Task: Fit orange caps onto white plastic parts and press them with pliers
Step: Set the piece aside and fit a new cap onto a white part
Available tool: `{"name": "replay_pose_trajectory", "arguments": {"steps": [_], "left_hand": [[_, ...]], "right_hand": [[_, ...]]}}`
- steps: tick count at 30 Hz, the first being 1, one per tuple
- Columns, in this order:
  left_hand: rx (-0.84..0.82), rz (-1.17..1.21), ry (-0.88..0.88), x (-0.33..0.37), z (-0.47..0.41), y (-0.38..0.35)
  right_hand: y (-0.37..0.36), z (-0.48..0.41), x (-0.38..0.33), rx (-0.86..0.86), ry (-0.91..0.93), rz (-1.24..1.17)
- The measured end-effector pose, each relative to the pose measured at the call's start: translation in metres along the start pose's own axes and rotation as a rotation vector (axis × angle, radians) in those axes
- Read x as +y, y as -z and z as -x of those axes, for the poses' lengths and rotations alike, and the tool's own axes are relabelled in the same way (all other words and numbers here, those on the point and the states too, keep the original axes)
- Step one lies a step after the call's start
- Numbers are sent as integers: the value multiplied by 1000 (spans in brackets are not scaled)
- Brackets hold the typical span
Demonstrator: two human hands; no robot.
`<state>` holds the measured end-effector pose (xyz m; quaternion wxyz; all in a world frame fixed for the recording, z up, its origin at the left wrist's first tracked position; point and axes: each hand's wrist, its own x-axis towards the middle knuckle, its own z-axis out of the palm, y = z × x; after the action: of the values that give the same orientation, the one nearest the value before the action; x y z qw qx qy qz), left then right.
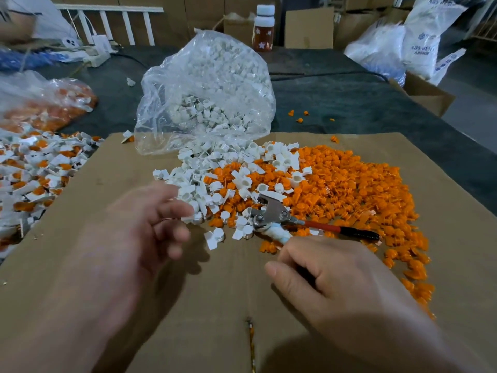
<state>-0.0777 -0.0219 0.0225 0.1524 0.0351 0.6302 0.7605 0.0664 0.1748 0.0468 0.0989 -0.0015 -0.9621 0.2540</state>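
Observation:
Loose white plastic parts (196, 181) spill from a clear bag (212, 76) onto a cardboard sheet (215, 305). To their right lies a wide heap of orange caps (349, 189). My right hand (330, 273) grips the tape-wrapped handle of the pliers (271, 211). Their metal jaws rest at the near edge of the mixed heap, and the red and black handle juts out to the right. My left hand (139, 227) is blurred; it hovers at the near left edge of the white parts with loosely bent fingers and holds nothing I can see.
A pile of white parts with orange caps fitted (40, 168) lies at the left edge, behind it a bag of orange pieces (53, 103). A bottle (265, 25) stands at the back. A cardboard box (427, 95) and white sacks (419, 41) stand at the right.

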Motion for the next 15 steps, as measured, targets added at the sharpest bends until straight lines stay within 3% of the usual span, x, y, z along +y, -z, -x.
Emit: {"name": "replay_pose_trajectory", "arguments": {"steps": [1, 3, 5, 7, 11, 15], "left_hand": [[28, -280, -140, -3, 4, -4], [-75, -811, -477, -9, 17, -11], [-217, -1094, -641, -14, 22, -11], [-279, -1211, -642, -19, 21, -13], [-249, -1346, -679, -25, 20, -16], [-215, -1321, -663, -24, 20, -16]], "right_hand": [[0, 0, 0, -10, -16, 26], [1, 1, 0, -40, -39, 83], [1, 1, 0, -35, -34, 167], [1, 1, 2, -21, -57, 237], [0, 0, 8, 0, -73, 328], [-2, -1, 12, 9, -89, 359]]}}
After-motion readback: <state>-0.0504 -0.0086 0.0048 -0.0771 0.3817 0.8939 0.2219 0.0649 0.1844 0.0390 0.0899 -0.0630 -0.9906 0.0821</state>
